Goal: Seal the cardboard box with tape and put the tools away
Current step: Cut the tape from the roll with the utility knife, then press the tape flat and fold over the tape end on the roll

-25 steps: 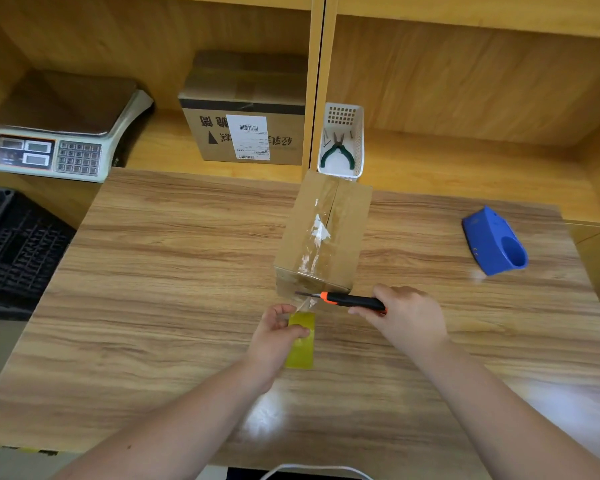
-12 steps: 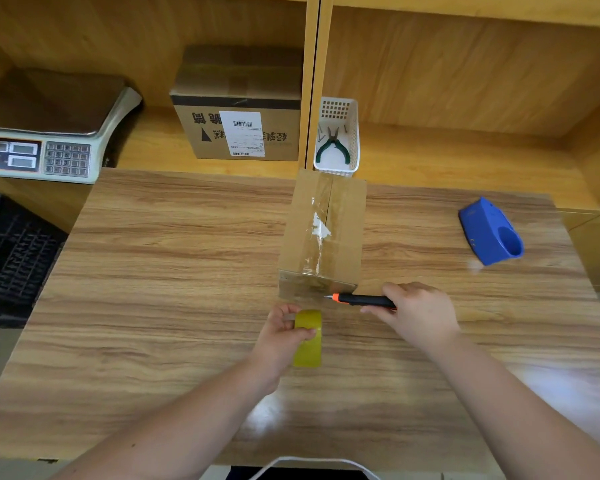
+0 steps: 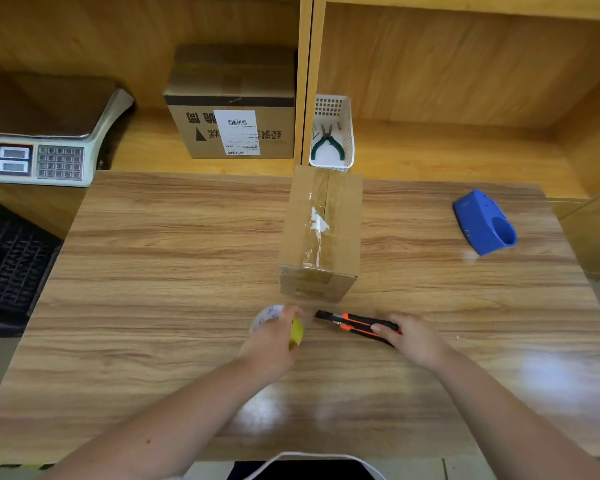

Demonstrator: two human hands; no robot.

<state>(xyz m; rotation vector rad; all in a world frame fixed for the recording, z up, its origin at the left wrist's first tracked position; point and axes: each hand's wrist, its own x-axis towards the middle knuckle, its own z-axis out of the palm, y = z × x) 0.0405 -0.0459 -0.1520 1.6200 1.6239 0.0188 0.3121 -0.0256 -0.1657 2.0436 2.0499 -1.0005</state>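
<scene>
A small cardboard box [image 3: 321, 237] stands in the middle of the wooden table [image 3: 160, 258], with clear tape running along its top seam and down its near face. Just in front of it, my left hand [image 3: 272, 341] grips a yellowish roll of tape [image 3: 297, 330], tilted with its white core facing left. My right hand [image 3: 413, 336] holds an orange and black utility knife [image 3: 352, 322] low over the table, its tip pointing left toward the roll. Neither hand touches the box.
A blue tape dispenser [image 3: 484, 221] lies at the table's right. Behind, on the shelf: a white basket [image 3: 333, 133] with green pliers [image 3: 328, 142], a labelled carton [image 3: 232, 105], a scale [image 3: 45, 133]. A black crate [image 3: 11, 265] sits to the left.
The tape is now cut from the box. My left hand turned the roll and drew it back a little. My right hand lowered the knife away from the box's near edge.
</scene>
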